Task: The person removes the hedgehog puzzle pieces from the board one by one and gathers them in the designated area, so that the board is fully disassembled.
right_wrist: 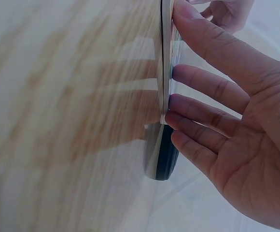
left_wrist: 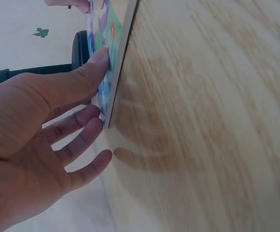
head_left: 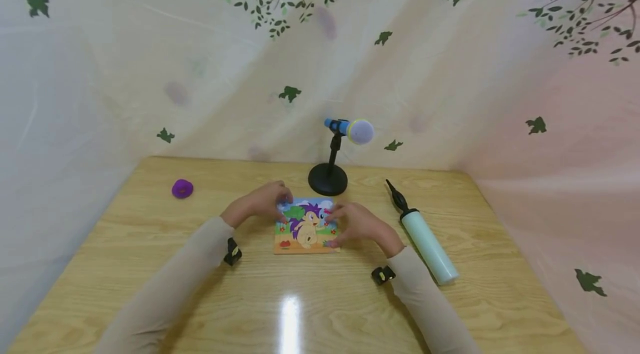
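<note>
A flat picture board [head_left: 306, 238] with a purple-spined cartoon hedgehog lies on the wooden table. My left hand [head_left: 265, 202] is at its upper left corner; in the left wrist view the thumb [left_wrist: 100, 57] rests on the picture and the other fingers are spread loosely by the edge. From the opposite side, my right hand [head_left: 357, 223] reaches over the board's right edge. Its thumb and fingertips touch the printed face in the right wrist view, the fingers [right_wrist: 205, 118] only slightly bent. Neither hand grips the board, which stays flat on the tabletop.
Just behind the board stands a blue toy microphone [head_left: 359, 131] on a black round-based stand [head_left: 327, 179]. A pale blue hand pump [head_left: 429, 245] with a black nozzle lies to the right. At the back left is a small purple round thing [head_left: 182, 188]. A printed cloth [head_left: 230, 93] hangs behind the table.
</note>
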Action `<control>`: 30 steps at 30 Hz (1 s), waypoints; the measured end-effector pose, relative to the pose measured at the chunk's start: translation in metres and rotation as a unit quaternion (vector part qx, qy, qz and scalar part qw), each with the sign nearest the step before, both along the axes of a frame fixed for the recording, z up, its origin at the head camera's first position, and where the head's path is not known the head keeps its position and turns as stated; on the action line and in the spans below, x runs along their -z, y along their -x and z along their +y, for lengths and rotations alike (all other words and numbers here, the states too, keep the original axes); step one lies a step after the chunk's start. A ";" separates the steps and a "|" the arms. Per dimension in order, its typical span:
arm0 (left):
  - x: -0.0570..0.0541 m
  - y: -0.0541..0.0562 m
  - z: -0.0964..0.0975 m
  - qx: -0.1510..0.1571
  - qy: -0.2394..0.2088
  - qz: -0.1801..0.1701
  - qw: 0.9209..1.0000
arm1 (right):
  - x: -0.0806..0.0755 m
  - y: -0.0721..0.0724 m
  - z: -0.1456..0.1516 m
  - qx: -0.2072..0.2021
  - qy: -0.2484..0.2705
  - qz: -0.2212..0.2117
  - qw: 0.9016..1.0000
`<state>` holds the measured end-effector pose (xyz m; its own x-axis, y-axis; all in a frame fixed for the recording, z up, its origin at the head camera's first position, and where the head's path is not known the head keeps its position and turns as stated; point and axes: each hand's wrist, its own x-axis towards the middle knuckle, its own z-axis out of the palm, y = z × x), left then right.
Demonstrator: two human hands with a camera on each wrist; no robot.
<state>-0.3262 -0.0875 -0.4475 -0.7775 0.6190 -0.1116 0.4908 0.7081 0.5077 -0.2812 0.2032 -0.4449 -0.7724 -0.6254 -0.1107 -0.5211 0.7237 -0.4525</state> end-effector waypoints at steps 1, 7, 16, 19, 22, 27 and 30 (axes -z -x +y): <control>0.001 0.000 -0.001 0.006 -0.001 0.003 1.000 | 0.000 0.000 0.000 0.000 0.000 0.001 1.000; 0.003 0.002 -0.006 0.034 -0.008 0.016 0.999 | 0.000 0.001 0.000 -0.005 0.001 0.010 1.000; 0.005 -0.001 -0.006 0.040 0.007 0.044 0.998 | -0.001 0.000 0.000 0.006 -0.002 0.003 1.000; 0.005 0.000 -0.005 0.041 0.002 0.043 0.998 | -0.001 0.000 0.001 0.009 -0.001 -0.003 1.000; 0.003 0.001 -0.003 0.041 -0.005 0.027 0.999 | -0.001 0.001 0.001 0.015 0.001 -0.009 1.000; 0.000 0.004 -0.004 0.027 -0.007 -0.009 1.000 | -0.002 0.000 0.001 0.012 0.010 -0.007 1.000; 0.001 0.007 -0.004 0.021 -0.014 -0.025 0.999 | -0.002 -0.001 0.000 0.011 0.011 -0.009 1.000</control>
<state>-0.3332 -0.0918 -0.4485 -0.7445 0.6544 -0.1321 0.4935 0.6727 0.5514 -0.2802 0.2033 -0.4428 -0.7840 -0.6109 -0.1101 -0.4971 0.7242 -0.4779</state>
